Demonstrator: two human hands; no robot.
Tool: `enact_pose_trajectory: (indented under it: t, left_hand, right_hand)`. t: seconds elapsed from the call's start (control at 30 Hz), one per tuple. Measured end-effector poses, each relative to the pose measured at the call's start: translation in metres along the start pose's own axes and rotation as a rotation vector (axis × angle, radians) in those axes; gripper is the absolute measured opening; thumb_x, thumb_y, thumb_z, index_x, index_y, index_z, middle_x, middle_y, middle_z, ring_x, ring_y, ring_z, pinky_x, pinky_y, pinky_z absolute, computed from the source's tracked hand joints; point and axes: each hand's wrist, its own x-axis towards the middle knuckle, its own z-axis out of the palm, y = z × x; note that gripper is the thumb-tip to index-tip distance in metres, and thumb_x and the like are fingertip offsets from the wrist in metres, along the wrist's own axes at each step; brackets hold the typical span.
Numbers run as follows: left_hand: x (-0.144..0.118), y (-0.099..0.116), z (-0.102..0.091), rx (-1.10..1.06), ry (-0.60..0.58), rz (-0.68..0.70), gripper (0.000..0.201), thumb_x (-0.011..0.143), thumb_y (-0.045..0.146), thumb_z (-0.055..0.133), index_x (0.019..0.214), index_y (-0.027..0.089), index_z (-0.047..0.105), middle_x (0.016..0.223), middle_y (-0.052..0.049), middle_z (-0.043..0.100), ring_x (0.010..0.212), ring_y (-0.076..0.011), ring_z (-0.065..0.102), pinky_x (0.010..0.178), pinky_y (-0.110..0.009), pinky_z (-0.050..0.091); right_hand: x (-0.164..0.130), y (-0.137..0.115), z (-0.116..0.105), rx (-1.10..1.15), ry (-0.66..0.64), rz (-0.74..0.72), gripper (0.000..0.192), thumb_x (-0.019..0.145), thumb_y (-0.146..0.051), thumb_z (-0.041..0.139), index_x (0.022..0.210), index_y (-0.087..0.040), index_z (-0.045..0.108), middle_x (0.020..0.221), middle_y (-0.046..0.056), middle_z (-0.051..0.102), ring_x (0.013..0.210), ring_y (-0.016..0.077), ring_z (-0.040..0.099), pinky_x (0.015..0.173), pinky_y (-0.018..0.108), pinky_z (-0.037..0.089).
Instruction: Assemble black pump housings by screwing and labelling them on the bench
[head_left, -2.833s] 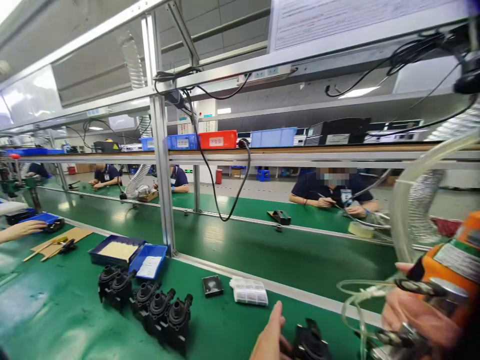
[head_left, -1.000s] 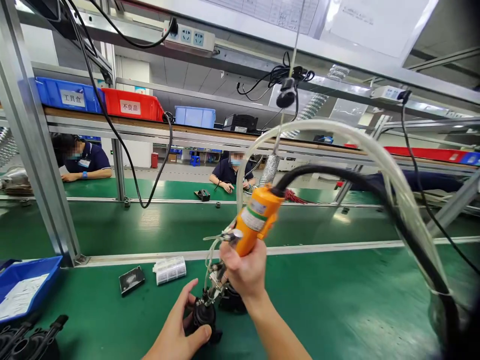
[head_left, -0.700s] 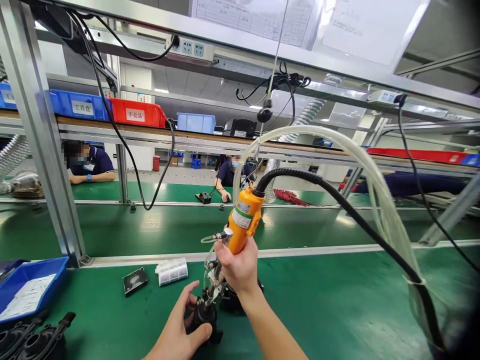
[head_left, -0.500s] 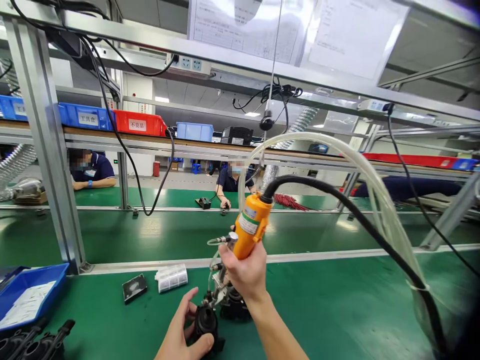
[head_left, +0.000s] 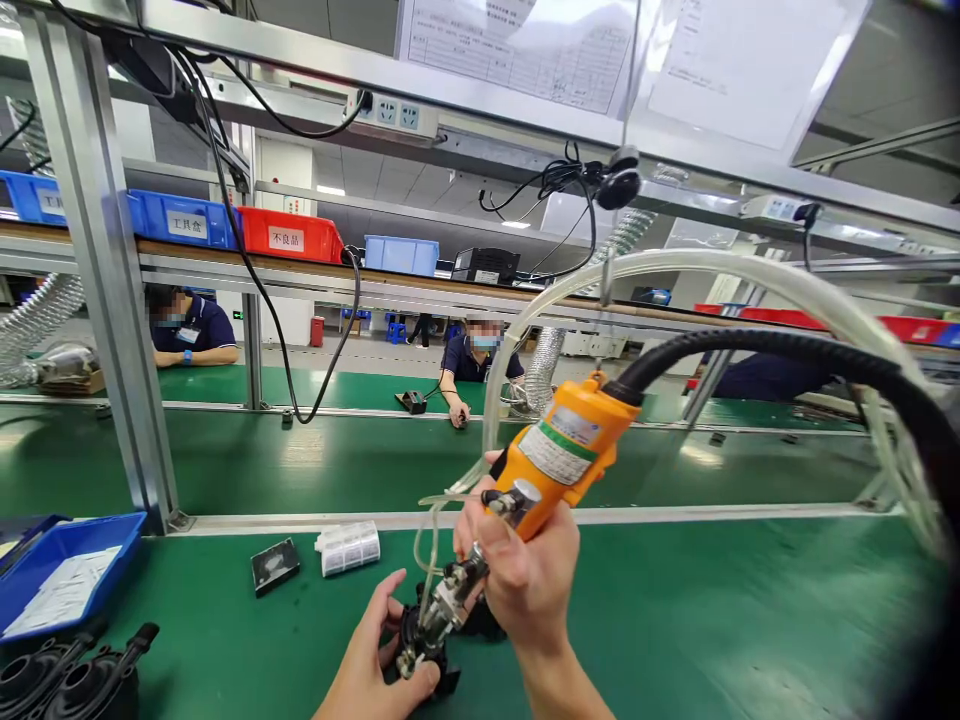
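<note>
My right hand (head_left: 536,570) is wrapped round an orange electric screwdriver (head_left: 559,455), which leans with its metal nose down to the left. A thick black cable and a clear hose (head_left: 675,262) run from the tool's upper end, and thin tubes reach its nose. My left hand (head_left: 367,655) grips a round black plastic housing (head_left: 444,682) on the green bench, thumb in front and fingers behind. The screwdriver's nose is over this housing and hides much of it; I cannot tell whether they touch. Another black part (head_left: 484,620) is partly hidden behind my right hand.
At left are a blue tray (head_left: 112,580) of white slips and several black housings (head_left: 82,685). A small black box (head_left: 275,567) and a label roll (head_left: 349,549) lie on the bench. A metal post (head_left: 105,270) stands at left. Two people sit across.
The screwdriver has tilted, its top swinging right and toward me, while its nose has come down over the housing. My left hand keeps hold of the housing. The view has shifted slightly.
</note>
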Motion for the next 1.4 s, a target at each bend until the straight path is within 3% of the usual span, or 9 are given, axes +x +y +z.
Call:
enact_pose_trajectory:
  t: [0.1, 0.37, 0.53, 0.77, 0.9, 1.0, 1.2, 1.4]
  left_hand:
    - [-0.001, 0.004, -0.001, 0.011, 0.007, -0.003, 0.102, 0.075, 0.054, 0.089, 0.159, 0.024, 0.040, 0.131, -0.013, 0.061, 0.132, -0.0347, 0.058, 0.122, -0.046, 0.039]
    - [0.000, 0.007, -0.001, 0.012, -0.009, 0.000, 0.104, 0.074, 0.055, 0.091, 0.160, 0.026, 0.041, 0.141, -0.015, 0.061, 0.140, -0.0380, 0.055, 0.125, -0.050, 0.036]
    - [0.002, 0.013, -0.001, 0.044, -0.039, 0.020, 0.099, 0.073, 0.059, 0.089, 0.156, 0.025, 0.048, 0.138, -0.015, 0.066, 0.132, -0.0399, 0.062, 0.122, -0.054, 0.041]
    - [-0.002, 0.034, 0.006, -0.018, 0.010, -0.007, 0.086, 0.076, 0.052, 0.087, 0.149, 0.020, 0.056, 0.142, -0.014, 0.068, 0.141, -0.0417, 0.055, 0.123, -0.054, 0.040]
    - [-0.002, 0.044, 0.008, -0.012, -0.009, 0.015, 0.081, 0.075, 0.046, 0.087, 0.148, 0.023, 0.058, 0.145, -0.010, 0.068, 0.141, -0.0388, 0.055, 0.123, -0.050, 0.041]
    - [-0.002, 0.044, 0.007, 0.054, -0.007, 0.040, 0.089, 0.072, 0.047, 0.089, 0.151, 0.023, 0.055, 0.139, -0.012, 0.070, 0.136, -0.0393, 0.059, 0.123, -0.051, 0.040]
    - [-0.004, 0.026, 0.003, 0.083, -0.071, -0.043, 0.113, 0.059, 0.053, 0.099, 0.157, 0.032, 0.046, 0.120, -0.011, 0.072, 0.128, -0.0438, 0.064, 0.115, -0.053, 0.046]
    - [-0.006, 0.001, 0.007, 0.028, -0.078, -0.059, 0.115, 0.060, 0.066, 0.094, 0.156, 0.027, 0.046, 0.141, -0.013, 0.064, 0.136, -0.0431, 0.058, 0.114, -0.050, 0.049]
  right_hand:
    - [-0.002, 0.006, 0.010, 0.070, -0.006, 0.088, 0.057, 0.076, -0.036, 0.083, 0.125, -0.023, 0.057, 0.075, -0.005, 0.055, 0.049, 0.0110, 0.048, 0.047, 0.027, 0.047]
    - [0.000, 0.011, 0.008, 0.070, -0.017, 0.112, 0.055, 0.074, -0.035, 0.082, 0.121, -0.023, 0.056, 0.076, -0.005, 0.057, 0.050, 0.0111, 0.050, 0.046, 0.026, 0.046]
    - [-0.007, 0.008, 0.023, 0.073, -0.070, 0.149, 0.042, 0.070, -0.032, 0.082, 0.103, -0.022, 0.057, 0.068, -0.006, 0.055, 0.047, 0.0099, 0.046, 0.042, 0.023, 0.044]
    - [-0.012, -0.002, 0.038, -0.036, -0.105, 0.076, 0.032, 0.066, -0.032, 0.077, 0.083, -0.024, 0.051, 0.057, -0.007, 0.050, 0.045, 0.0108, 0.047, 0.040, 0.021, 0.045]
    - [-0.012, 0.002, 0.038, -0.063, -0.083, 0.087, 0.034, 0.065, -0.034, 0.077, 0.086, -0.024, 0.053, 0.058, -0.008, 0.049, 0.045, 0.0107, 0.045, 0.040, 0.021, 0.043]
    - [-0.009, 0.005, 0.032, -0.023, -0.063, 0.113, 0.037, 0.065, -0.033, 0.079, 0.092, -0.023, 0.055, 0.059, -0.008, 0.049, 0.046, 0.0107, 0.044, 0.041, 0.022, 0.042]
    - [0.005, 0.002, 0.004, 0.178, 0.024, 0.145, 0.053, 0.077, -0.049, 0.080, 0.117, -0.023, 0.057, 0.064, -0.008, 0.052, 0.044, 0.0106, 0.044, 0.042, 0.025, 0.045]
    - [0.014, 0.006, -0.004, 0.167, 0.032, 0.150, 0.061, 0.077, -0.053, 0.080, 0.124, -0.024, 0.055, 0.062, -0.009, 0.050, 0.042, 0.0118, 0.046, 0.041, 0.025, 0.045]
